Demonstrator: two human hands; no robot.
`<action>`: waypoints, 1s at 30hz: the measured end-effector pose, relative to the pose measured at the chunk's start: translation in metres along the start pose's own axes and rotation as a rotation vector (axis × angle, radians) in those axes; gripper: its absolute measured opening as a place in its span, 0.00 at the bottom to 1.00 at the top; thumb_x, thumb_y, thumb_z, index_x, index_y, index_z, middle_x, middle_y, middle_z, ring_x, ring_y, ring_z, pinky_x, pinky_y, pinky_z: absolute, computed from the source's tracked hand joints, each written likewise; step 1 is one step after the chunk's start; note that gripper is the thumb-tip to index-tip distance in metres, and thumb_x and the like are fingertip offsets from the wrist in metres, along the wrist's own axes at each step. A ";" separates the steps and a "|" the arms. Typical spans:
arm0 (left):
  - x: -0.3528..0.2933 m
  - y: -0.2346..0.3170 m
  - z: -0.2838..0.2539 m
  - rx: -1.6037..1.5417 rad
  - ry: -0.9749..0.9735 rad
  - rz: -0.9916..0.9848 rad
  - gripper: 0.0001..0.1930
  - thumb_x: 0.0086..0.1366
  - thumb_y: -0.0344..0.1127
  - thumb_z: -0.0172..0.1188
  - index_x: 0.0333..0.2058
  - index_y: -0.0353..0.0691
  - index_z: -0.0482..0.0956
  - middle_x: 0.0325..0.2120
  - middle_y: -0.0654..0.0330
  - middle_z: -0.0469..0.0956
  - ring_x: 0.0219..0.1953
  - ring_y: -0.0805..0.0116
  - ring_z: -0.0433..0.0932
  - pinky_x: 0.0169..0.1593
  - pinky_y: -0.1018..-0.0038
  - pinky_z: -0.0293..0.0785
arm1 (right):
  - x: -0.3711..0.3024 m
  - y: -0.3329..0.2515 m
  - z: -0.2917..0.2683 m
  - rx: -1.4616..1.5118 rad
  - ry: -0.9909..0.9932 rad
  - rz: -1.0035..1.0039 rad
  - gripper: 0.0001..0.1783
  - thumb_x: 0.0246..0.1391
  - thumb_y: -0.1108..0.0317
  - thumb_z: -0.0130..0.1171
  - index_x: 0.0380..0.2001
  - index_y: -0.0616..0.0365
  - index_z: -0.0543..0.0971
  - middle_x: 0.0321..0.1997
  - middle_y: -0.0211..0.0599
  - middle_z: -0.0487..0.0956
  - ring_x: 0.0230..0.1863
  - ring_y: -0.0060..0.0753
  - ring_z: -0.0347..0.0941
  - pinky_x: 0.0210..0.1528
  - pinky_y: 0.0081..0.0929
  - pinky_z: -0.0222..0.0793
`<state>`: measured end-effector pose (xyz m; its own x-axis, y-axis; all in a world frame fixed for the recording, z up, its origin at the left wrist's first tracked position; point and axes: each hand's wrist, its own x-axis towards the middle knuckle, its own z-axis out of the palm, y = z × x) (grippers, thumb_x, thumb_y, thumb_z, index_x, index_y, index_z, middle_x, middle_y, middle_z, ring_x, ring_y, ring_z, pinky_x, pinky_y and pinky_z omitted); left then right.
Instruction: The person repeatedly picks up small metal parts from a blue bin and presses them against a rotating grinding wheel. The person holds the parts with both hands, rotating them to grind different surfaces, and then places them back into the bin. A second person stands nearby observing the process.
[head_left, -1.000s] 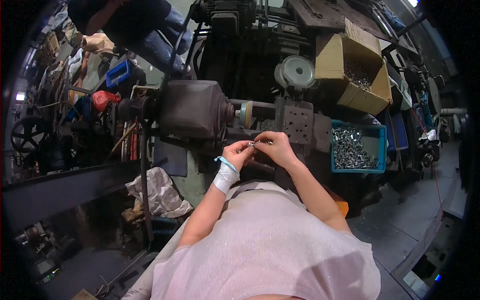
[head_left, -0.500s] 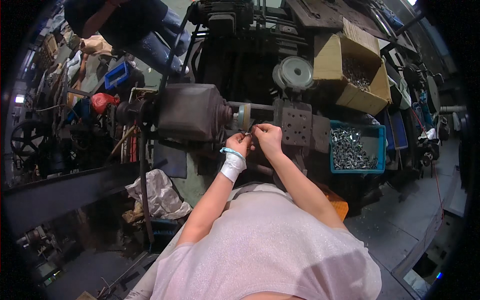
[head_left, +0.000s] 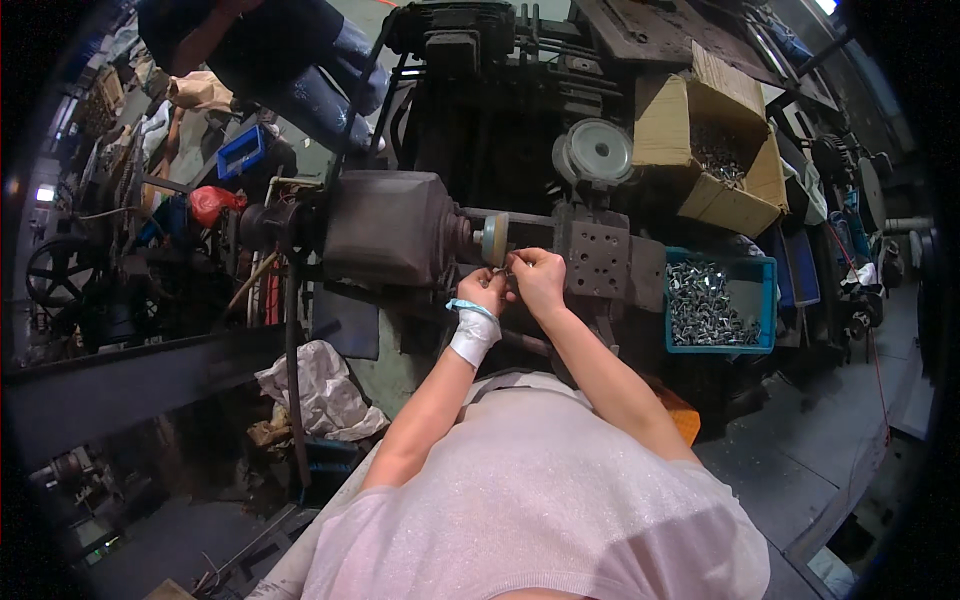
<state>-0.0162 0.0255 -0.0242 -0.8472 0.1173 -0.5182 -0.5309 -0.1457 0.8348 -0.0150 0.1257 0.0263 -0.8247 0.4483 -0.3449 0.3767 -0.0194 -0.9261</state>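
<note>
Small metal part (head_left: 503,269): between the fingertips of both hands, mostly covered by them. Left hand (head_left: 482,291): thumb and fingers pinched together on its left side. Right hand (head_left: 540,281): fingertips closed at its right side. Part lies just below the rim of the round wheel (head_left: 495,240), left of the drilled block's (head_left: 598,258) left edge; wheel contact cannot be told. Metal pieces (head_left: 705,308) heaped toward teal bin's (head_left: 769,300) left edge.
</note>
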 end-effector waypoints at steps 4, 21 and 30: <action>-0.035 0.030 0.004 -0.024 -0.047 0.013 0.06 0.57 0.30 0.53 0.30 0.33 0.73 0.21 0.62 0.74 0.17 0.78 0.72 0.19 0.86 0.65 | -0.019 -0.003 -0.015 -0.035 -0.013 -0.201 0.08 0.42 0.72 0.56 0.26 0.67 0.77 0.19 0.35 0.76 0.21 0.20 0.70 0.23 0.17 0.64; -0.065 0.057 -0.011 -0.466 -0.414 -0.230 0.11 0.59 0.39 0.52 0.30 0.35 0.71 0.21 0.60 0.72 0.19 0.76 0.69 0.18 0.85 0.61 | -0.048 -0.032 -0.041 0.022 -0.163 -0.572 0.07 0.44 0.77 0.55 0.30 0.65 0.76 0.27 0.36 0.75 0.30 0.24 0.71 0.32 0.16 0.64; -0.050 0.043 -0.007 -0.102 -0.243 -0.078 0.08 0.58 0.35 0.54 0.30 0.36 0.73 0.22 0.62 0.74 0.20 0.78 0.71 0.18 0.86 0.62 | -0.032 0.012 -0.029 0.201 -0.142 -0.056 0.08 0.43 0.71 0.59 0.28 0.64 0.78 0.25 0.29 0.77 0.26 0.16 0.68 0.29 0.15 0.64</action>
<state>0.0033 0.0062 0.0363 -0.7800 0.3623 -0.5103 -0.6042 -0.2237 0.7648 0.0279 0.1374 0.0310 -0.8982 0.3239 -0.2971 0.2490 -0.1819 -0.9513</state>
